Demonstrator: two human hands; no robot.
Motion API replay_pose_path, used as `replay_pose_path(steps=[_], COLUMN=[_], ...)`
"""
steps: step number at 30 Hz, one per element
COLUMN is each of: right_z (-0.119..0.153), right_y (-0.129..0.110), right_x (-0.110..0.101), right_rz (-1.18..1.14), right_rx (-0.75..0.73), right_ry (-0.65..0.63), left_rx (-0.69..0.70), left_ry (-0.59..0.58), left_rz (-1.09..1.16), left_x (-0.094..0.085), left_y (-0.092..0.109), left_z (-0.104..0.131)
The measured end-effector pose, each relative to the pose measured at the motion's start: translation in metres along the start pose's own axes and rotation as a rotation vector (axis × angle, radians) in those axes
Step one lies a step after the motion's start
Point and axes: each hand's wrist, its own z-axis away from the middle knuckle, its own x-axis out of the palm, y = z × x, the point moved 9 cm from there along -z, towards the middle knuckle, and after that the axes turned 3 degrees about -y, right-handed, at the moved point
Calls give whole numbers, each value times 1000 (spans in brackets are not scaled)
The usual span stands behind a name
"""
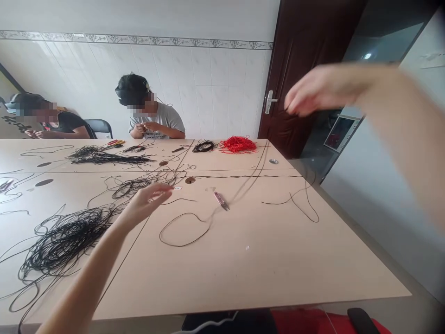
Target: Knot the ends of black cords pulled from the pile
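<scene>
My left hand [148, 202] hovers over the table, its thumb and fingertips brought together in a pinch. What lies between them is too fine to make out. A thin dark cord end shows just to its right. My right hand [313, 90] is raised high at the right, smeared by motion, its fingers bent and pinched together; I cannot make out anything in them. Below, between the hands, lie small pink-handled thread snips [220, 200]. A thin looped cord [181, 245] rests nearer me, and a blurred strand rises past the snips toward the far edge.
Tangled black cord [69, 241] covers the table's left side, with another black bundle [107, 157] behind it. A red cord pile [238, 144] and a black coil [204, 146] lie at the far edge. Two people [160, 118] sit opposite. A loose cord [306, 214] lies right.
</scene>
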Motion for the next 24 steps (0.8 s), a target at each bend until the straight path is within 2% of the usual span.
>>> replay_pose_path(steps=[3, 5, 7, 10, 14, 19, 21, 24], right_z=[0, 6, 16, 31, 44, 40, 33, 19], right_y=[2, 5, 2, 5, 11, 15, 11, -3], right_x=[83, 132, 156, 160, 154, 154, 152, 139], right_rz=[105, 107, 57, -8, -29, -41, -71, -134], right_rx=[-130, -213, -317, -331, -266, -260, -301, -339], right_ry=[-225, -329, -329, -273, -258, -300, -338, -393], left_rx=[73, 103, 60, 1, -23, 25, 98, 156], left_ry=[16, -71, -198, -302, -396, -322, -299, -347], left_rz=[21, 33, 70, 151, 187, 219, 368, 623], left_x=[41, 78, 111, 135, 144, 141, 142, 148], left_y=[59, 91, 104, 106, 103, 101, 102, 102], left_z=[-16, -21, -19, -10, 0, -6, -11, -25])
